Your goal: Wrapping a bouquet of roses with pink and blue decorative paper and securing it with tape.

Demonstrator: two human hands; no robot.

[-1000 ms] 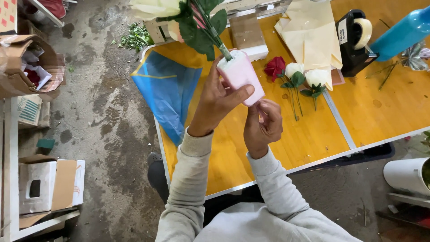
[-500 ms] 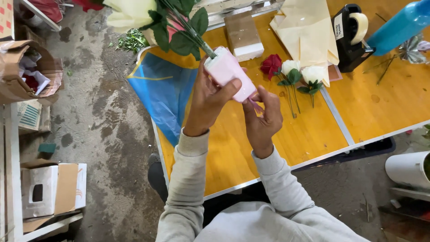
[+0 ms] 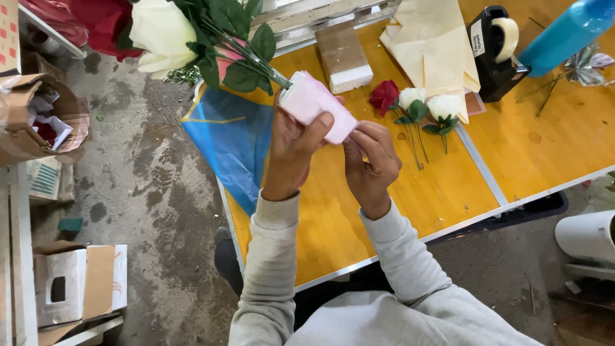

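Your left hand [image 3: 296, 142] is closed around the pink paper-wrapped base of the flower bunch [image 3: 317, 106], fingers curled over the top of the wrap and thumb underneath — a firm grip. Your right hand [image 3: 370, 157] is bunched at the lower end of the same wrap, fingertips pinched together against its edge; you cannot tell from here whether they pinch a bit of tape or only the paper.

Compared with a second ago, the bundle sits lower and more level, and its blooms have swung further out to the upper left: the large cream rose [image 3: 157, 35] and the dark red bloom [image 3: 102, 22] beside it now hang over the grey concrete floor [image 3: 147, 186], with the green leaves [image 3: 240, 48] trailing back to the wrap. Your right hand has closed in from just beside the wrap to touching its end, so the work has shifted from holding to fastening that end.

The wrap is held in the air above the orange wooden table [image 3: 448, 186]. Beyond your hands lie three small short-stemmed roses [image 3: 415, 101], a black tape dispenser [image 3: 493, 51], folded cream paper sheets [image 3: 435, 48] and a blue plastic sheet [image 3: 234, 141] draped over the table's edge.
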